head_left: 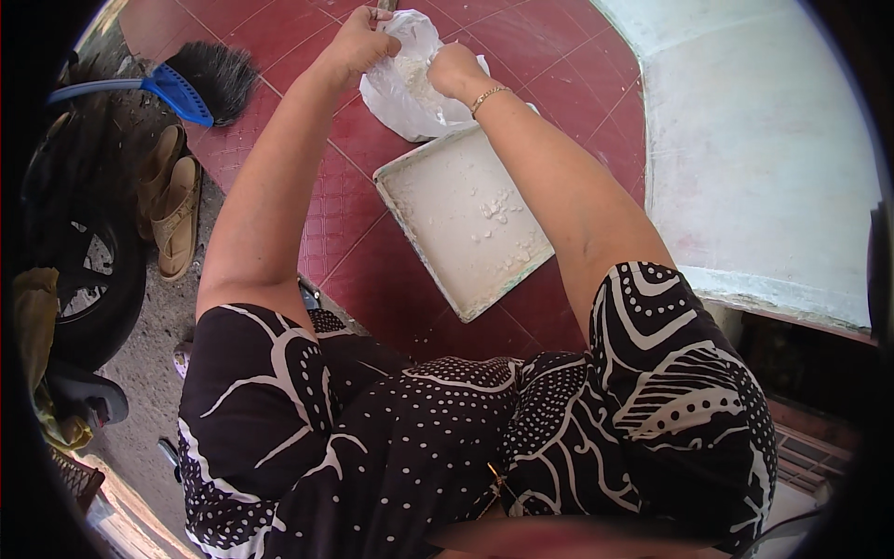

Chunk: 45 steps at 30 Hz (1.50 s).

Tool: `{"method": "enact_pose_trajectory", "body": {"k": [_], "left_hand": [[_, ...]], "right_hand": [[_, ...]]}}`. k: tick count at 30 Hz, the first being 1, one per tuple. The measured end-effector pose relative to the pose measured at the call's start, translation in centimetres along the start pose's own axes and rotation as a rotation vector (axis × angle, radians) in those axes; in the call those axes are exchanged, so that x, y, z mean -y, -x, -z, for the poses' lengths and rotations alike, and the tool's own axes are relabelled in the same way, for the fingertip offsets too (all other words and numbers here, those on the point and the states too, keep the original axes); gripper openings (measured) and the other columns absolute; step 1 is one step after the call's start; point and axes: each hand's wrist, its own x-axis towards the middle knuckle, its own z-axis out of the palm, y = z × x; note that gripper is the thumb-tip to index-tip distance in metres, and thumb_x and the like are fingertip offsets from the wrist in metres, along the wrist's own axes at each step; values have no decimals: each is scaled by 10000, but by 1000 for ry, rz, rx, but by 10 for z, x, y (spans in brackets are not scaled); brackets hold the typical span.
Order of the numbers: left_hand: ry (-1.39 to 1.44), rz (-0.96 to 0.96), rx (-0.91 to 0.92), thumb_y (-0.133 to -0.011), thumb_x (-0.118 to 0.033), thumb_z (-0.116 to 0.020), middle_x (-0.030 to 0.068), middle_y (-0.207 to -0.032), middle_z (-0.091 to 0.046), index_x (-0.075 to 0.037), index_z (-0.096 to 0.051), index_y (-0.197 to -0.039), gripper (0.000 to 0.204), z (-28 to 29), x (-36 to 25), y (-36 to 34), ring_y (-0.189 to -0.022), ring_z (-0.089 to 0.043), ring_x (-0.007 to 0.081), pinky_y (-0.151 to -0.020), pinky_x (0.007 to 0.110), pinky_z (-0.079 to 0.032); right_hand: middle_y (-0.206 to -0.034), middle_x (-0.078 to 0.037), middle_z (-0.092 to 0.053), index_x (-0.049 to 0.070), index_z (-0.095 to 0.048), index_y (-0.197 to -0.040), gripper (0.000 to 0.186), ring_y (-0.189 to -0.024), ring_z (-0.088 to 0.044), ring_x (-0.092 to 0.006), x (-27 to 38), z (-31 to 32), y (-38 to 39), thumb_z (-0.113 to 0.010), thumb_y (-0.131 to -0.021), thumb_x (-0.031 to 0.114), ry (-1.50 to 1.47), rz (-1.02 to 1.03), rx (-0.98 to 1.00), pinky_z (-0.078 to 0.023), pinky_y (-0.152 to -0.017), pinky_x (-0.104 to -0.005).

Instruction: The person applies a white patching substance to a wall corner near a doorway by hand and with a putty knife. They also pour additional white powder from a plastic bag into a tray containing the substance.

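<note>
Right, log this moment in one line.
left hand: holds bag | right hand: holds bag, other side | bag: open, pale contents | tray: by bag, pale lumps inside

Bright, even daylight — rim dark, curved.

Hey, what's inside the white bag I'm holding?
A pale, crumbly-looking material shows through the open mouth of the bag. The right hand and the bag's folds cover part of the inside, so anything deeper can't be seen.
</note>
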Motion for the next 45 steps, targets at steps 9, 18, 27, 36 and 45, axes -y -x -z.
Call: {"method": "enact_pose_trajectory", "body": {"k": [9, 18, 27, 36, 45], "left_hand": [[-18, 5, 4, -660, 0, -573, 137, -1042, -480, 10, -392, -1182, 553, -5, -3, 0, -854, -548, 219, -694, 313, -473], [-56, 38, -32, -658, -14, -582, 137, -1024, -495, 37, -388, -1189, 568, -3, -1, -2, -831, -556, 217, -698, 307, -474], [-61, -18, -36, -609, 9, -604, 148, -1023, -497, 39, -408, -1169, 594, -10, -4, -9, -800, -546, 209, -690, 307, -468], [3, 37, -25, -688, -5, -567, 126, -1029, -526, 30, -378, -1208, 554, 23, 11, -4, -863, -561, 215, -720, 353, -489], [-60, 21, -2, -686, -20, -569, 127, -1061, -505, 22, -389, -1206, 552, 13, 8, -4, -870, -551, 214, -714, 336, -482]], "right_hand": [[-811, -234, -619, -36, -648, -775, 231, -776, -612, -347, -6, -5, 6, -551, -668, 144, -568, -413, -278, -477, -716, -372], [-814, -198, -633, -32, -647, -800, 217, -784, -623, -323, -1, 38, 25, -547, -701, 133, -574, -374, -133, -483, -737, -356], [-800, -203, -623, 1, -635, -896, 279, -718, -607, -305, -7, 3, 35, -590, -682, 176, -395, -131, -121, -474, -650, -359], [-775, -145, -629, -16, -626, -885, 227, -695, -601, -241, -70, 28, 175, -636, -704, 120, -606, -305, 2, -470, -647, -321], [-949, -211, -595, -11, -625, -875, 236, -903, -576, -364, -81, -100, 263, -571, -668, 87, -58, -503, 156, -474, -784, -413]]}}
